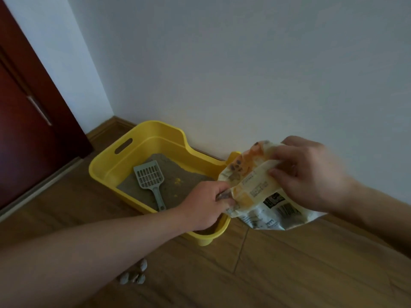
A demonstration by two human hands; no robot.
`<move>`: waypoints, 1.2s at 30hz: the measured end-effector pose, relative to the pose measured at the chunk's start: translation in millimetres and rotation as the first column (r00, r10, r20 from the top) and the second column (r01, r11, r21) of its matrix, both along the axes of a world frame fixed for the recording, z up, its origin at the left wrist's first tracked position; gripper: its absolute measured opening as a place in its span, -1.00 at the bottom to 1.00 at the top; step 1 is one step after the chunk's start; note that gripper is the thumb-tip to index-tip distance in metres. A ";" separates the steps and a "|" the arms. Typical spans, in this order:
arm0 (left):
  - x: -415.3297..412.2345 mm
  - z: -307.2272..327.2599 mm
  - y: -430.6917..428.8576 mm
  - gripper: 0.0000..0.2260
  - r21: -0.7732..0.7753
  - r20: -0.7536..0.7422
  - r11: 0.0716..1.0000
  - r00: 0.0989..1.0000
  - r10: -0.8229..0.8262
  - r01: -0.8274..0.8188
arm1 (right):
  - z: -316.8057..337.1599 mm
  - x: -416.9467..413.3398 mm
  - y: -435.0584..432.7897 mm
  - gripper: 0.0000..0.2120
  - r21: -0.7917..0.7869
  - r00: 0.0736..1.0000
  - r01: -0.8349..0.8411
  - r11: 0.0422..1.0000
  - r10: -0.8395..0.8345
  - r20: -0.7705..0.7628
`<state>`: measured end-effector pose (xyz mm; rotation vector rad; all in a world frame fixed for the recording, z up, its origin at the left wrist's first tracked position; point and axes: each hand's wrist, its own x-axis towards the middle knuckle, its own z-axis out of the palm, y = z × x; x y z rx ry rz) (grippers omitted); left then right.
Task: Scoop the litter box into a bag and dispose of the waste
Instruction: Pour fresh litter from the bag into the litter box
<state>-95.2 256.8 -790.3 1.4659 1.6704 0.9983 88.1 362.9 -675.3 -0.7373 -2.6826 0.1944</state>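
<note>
Head view: left hand [206, 203] and right hand [311, 174] pinch bag [260, 190] above wooden floor [289, 263].

A single wide-angle view looks from the person's head, forward and down, at a tilt, to where the wooden floor [289, 274] meets a white wall [244, 63]. The left hand [206, 203] and right hand [311, 174] are close to the lens. The yellow litter box [106, 167] lies just beyond them.
</note>
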 end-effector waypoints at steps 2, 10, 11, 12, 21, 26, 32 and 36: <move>-8.1 -7.1 -1.5 -0.83 -0.029 0.038 1.000 0.999 -0.005 0.006 | -3.6 -8.7 -1.3 -0.93 -0.021 1.000 -0.007 1.000 0.007 0.013; -18.9 -15.9 -1.7 -0.78 -0.034 0.153 0.999 0.988 0.011 -0.006 | -8.3 -32.5 2.3 -0.86 -0.036 1.000 0.011 0.999 -0.011 0.020; -19.5 -17.4 -0.8 -0.78 -0.036 0.157 0.999 0.987 0.015 -0.010 | -11.1 -34.3 2.0 -0.86 -0.035 1.000 0.015 0.999 -0.015 0.026; -20.1 -18.9 -0.3 -0.77 -0.037 0.146 0.999 0.989 0.020 -0.015 | -13.8 -35.6 2.1 -0.85 -0.033 0.999 0.019 0.999 -0.018 0.033; -26.6 -30.7 -1.7 -0.89 -0.122 0.131 0.990 0.988 0.086 -0.070 | -14.7 -58.8 2.1 -0.88 -0.040 0.999 -0.022 0.999 0.023 0.037; -30.5 -30.7 -4.2 -0.84 -0.184 0.153 0.981 0.984 0.094 -0.065 | -16.6 -70.2 1.7 -0.92 -0.044 0.999 -0.030 0.999 0.031 0.039; -32.7 -28.2 -6.2 -0.80 -0.214 0.173 0.976 0.981 0.087 -0.049 | -18.8 -80.1 1.6 -0.90 -0.054 0.998 -0.036 0.998 0.038 0.040; -33.2 -29.3 -6.7 -0.78 -0.232 0.208 0.972 0.973 0.097 -0.047 | -21.0 -85.4 1.1 -0.89 -0.048 0.998 -0.039 0.998 0.041 0.039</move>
